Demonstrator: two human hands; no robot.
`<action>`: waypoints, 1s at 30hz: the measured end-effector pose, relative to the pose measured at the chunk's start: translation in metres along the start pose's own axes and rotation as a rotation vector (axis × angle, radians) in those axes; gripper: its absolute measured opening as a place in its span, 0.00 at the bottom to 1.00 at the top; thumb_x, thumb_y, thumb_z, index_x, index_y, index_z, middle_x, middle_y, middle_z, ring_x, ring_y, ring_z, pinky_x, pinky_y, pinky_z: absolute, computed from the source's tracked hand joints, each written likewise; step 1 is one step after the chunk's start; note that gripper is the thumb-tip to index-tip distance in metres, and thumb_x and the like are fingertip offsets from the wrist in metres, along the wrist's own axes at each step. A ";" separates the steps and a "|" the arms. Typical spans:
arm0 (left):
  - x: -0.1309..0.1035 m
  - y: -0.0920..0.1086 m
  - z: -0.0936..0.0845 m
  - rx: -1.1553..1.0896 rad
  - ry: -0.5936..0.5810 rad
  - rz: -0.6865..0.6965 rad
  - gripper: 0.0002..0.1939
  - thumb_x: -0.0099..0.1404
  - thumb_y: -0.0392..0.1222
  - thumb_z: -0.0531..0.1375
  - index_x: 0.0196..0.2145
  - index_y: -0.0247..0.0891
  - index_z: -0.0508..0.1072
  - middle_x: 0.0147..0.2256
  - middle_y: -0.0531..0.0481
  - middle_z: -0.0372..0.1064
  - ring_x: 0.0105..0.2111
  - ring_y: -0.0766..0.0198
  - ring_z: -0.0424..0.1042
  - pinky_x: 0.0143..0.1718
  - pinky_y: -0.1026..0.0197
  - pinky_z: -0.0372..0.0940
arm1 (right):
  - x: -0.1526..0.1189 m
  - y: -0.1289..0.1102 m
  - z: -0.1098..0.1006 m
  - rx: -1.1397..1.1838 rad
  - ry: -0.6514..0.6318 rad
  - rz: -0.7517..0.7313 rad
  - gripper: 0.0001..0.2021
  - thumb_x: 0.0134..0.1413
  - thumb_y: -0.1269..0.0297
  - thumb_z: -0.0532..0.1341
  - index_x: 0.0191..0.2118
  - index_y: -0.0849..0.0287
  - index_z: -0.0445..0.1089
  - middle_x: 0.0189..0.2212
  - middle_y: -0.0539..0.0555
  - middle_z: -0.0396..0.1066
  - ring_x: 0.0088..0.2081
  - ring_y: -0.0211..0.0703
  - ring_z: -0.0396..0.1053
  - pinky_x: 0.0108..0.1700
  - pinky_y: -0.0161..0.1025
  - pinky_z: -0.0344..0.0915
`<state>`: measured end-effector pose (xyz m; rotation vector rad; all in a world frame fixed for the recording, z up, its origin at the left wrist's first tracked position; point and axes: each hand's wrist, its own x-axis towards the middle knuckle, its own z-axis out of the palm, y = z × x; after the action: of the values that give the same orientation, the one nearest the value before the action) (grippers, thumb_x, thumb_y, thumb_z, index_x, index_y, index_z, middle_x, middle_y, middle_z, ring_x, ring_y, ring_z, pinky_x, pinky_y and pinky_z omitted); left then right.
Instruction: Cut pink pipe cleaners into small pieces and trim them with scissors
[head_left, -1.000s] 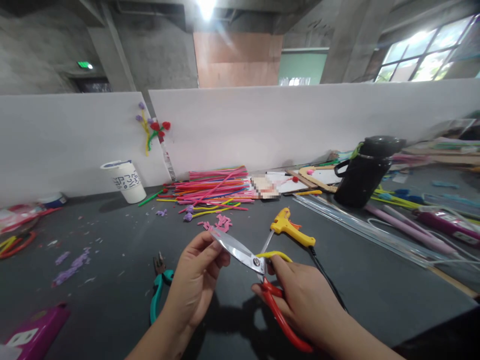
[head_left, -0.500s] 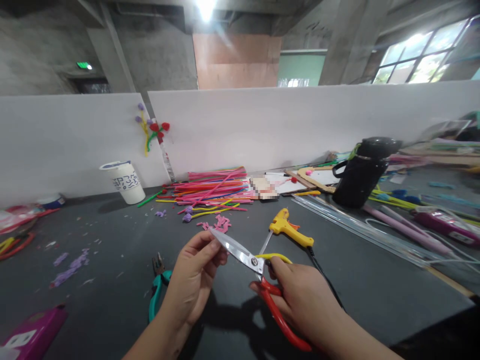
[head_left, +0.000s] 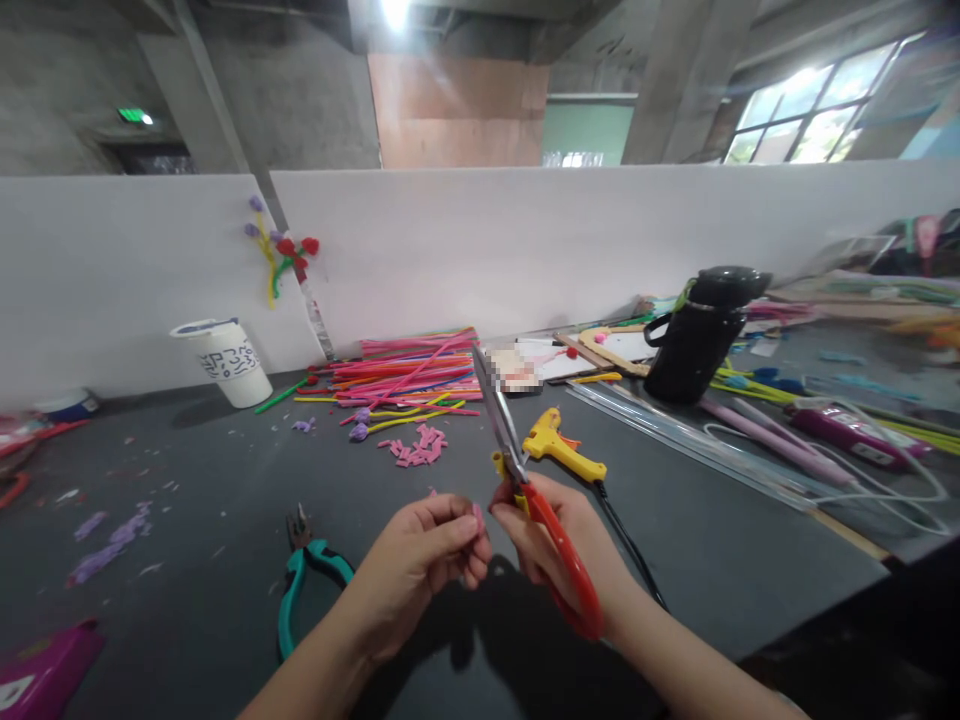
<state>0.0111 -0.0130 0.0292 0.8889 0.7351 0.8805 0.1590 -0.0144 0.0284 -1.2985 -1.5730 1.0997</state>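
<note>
My left hand (head_left: 420,560) is closed in a pinch, with a small pink piece (head_left: 478,514) showing at the fingertips. In my right hand (head_left: 562,535) are scissors with red and yellow handles (head_left: 564,560); their blades (head_left: 498,415) point up and away from me, apart from the left hand. Just beyond the hands lies a loose pile of short pink cut pieces (head_left: 420,447). Teal-handled pliers (head_left: 304,570) rest left of my left forearm. A yellow glue gun (head_left: 562,447) lies beyond my right hand, its black cord running toward me.
Long pink and red craft stems (head_left: 412,372) are bundled by the white partition (head_left: 450,250). A white cup (head_left: 229,365) stands at back left, a black jug (head_left: 705,335) at back right. Clear strips (head_left: 690,445) run along the right. Purple scraps (head_left: 112,545) lie left.
The scissors have swung from pointing left at my left fingertips to pointing upward, away from them. My left hand has shifted right and lower. The view has turned slightly right.
</note>
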 end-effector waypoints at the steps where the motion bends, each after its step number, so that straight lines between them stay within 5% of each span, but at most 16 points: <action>1: 0.000 -0.001 0.001 0.020 -0.021 -0.017 0.06 0.54 0.37 0.57 0.24 0.31 0.68 0.20 0.50 0.65 0.19 0.72 0.62 0.22 0.69 0.57 | 0.000 -0.003 0.001 0.063 -0.019 0.039 0.06 0.46 0.61 0.52 0.26 0.57 0.59 0.12 0.42 0.54 0.12 0.30 0.52 0.14 0.27 0.51; 8: 0.000 0.000 0.001 0.086 0.001 -0.053 0.05 0.52 0.37 0.58 0.26 0.31 0.70 0.21 0.49 0.66 0.20 0.70 0.63 0.23 0.67 0.57 | 0.001 -0.005 0.003 0.163 -0.099 0.058 0.03 0.43 0.66 0.54 0.25 0.59 0.58 0.12 0.41 0.54 0.11 0.28 0.51 0.13 0.26 0.50; 16: 0.005 -0.003 0.004 0.359 0.224 0.097 0.03 0.44 0.28 0.59 0.19 0.32 0.70 0.15 0.54 0.63 0.16 0.70 0.60 0.20 0.67 0.55 | 0.001 -0.001 0.005 -0.186 -0.022 -0.125 0.05 0.43 0.66 0.54 0.21 0.59 0.57 0.17 0.44 0.56 0.19 0.31 0.54 0.20 0.28 0.52; 24: 0.000 0.010 -0.006 0.128 0.367 0.343 0.03 0.50 0.36 0.61 0.24 0.34 0.71 0.21 0.51 0.69 0.21 0.69 0.64 0.25 0.66 0.59 | -0.008 0.002 -0.005 -0.659 0.043 -0.259 0.15 0.42 0.50 0.57 0.29 0.57 0.59 0.17 0.46 0.61 0.20 0.36 0.58 0.21 0.30 0.48; 30: -0.003 0.011 -0.005 0.077 0.371 0.453 0.02 0.50 0.36 0.60 0.23 0.35 0.72 0.20 0.54 0.67 0.21 0.70 0.63 0.24 0.68 0.58 | -0.012 0.014 -0.010 -0.876 0.064 -0.335 0.17 0.46 0.49 0.53 0.32 0.59 0.60 0.23 0.52 0.67 0.23 0.41 0.64 0.24 0.33 0.52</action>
<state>0.0019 -0.0099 0.0376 0.9916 0.9073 1.4531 0.1746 -0.0239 0.0171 -1.4849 -2.2251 0.1232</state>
